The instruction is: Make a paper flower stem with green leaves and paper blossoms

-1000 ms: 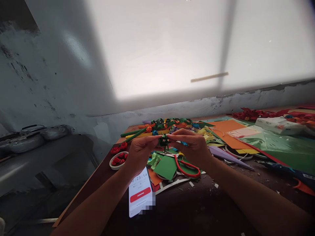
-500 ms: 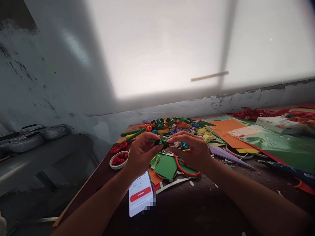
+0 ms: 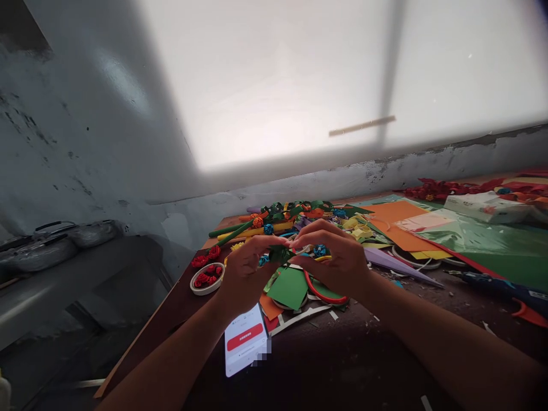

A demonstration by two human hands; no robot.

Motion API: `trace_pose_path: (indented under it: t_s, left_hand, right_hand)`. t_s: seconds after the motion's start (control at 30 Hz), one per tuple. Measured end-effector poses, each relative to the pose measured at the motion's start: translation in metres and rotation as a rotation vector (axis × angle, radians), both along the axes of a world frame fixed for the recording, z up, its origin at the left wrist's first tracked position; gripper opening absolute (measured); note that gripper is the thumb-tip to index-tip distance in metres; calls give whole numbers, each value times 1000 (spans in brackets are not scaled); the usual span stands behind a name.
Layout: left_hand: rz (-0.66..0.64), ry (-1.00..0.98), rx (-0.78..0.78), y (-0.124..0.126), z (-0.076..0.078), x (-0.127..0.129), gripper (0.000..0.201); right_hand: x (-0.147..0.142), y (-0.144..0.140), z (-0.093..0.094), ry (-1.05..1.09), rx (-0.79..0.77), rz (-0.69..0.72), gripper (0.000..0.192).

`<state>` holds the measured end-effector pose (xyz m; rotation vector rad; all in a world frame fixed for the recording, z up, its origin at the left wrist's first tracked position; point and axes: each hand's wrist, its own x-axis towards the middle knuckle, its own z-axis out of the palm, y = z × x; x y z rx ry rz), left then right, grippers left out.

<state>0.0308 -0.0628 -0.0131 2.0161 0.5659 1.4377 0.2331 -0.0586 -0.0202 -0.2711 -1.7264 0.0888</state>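
Note:
Between my two hands, above the table, is a small piece of folded green paper [image 3: 280, 254]. My left hand [image 3: 246, 271] pinches it from the left with thumb and fingers. From the other side, my right hand [image 3: 336, 257] grips it with fingertips and thumb. The fingers hide much of its shape. Just below lie a flat green paper square [image 3: 290, 288] and red-handled scissors [image 3: 327, 298]. A lit phone [image 3: 246, 342] lies under my left wrist. Left of that hand is a white tape roll [image 3: 201, 290] with red paper flowers [image 3: 208, 276] inside its ring.
Behind my hands are heaped paper strips and flowers, with green rolled tubes [image 3: 233, 233]. A purple paper cone [image 3: 402, 265], orange sheets [image 3: 396, 220] and a tissue pack [image 3: 483, 206] lie to the right. A pale wall [image 3: 265, 185] stands behind the table [image 3: 180, 319].
My fingers have closed in over the green paper, which appears turned and more covered. The camera view has tilted slightly.

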Motion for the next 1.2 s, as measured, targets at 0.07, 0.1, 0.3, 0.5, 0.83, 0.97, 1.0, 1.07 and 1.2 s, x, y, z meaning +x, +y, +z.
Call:
trace_pose_path:
  t_s: [0.07, 0.1, 0.3, 0.5, 0.83, 0.97, 1.0, 1.07, 1.2]
  left_hand:
    - [94, 3, 0, 0, -1, 1, 25]
    - [155, 6, 5, 0, -1, 2, 26]
    - [338, 160, -24, -4, 1, 11, 33]
    - [403, 252, -14, 4, -6, 15, 28]
    - [307, 164, -170, 13, -18, 17, 28]
    - [304, 135, -227, 12, -16, 19, 26]
    - [297, 123, -237, 12, -16, 20, 25]
    - [279, 97, -253, 12, -14, 20, 20]
    - [236, 39, -322, 14, -14, 18, 17]
  right_hand:
    - [1, -2, 1, -8, 68, -45, 24]
    - [1, -2, 1, -27, 93, -74, 23]
    - [-13, -6, -3, -185, 0, -291, 23]
    - [-24, -2, -8, -274, -109, -503, 19]
    - [-24, 4, -12, -352, -114, -639, 12]
    - [-26, 2, -11, -402, -57, -671, 10]
    - [-27, 2, -10, -404, -59, -662, 11]
    - [-28, 2, -10, -379, -114, -629, 10]
    - [-27, 4, -7, -252, -392, -468, 24]
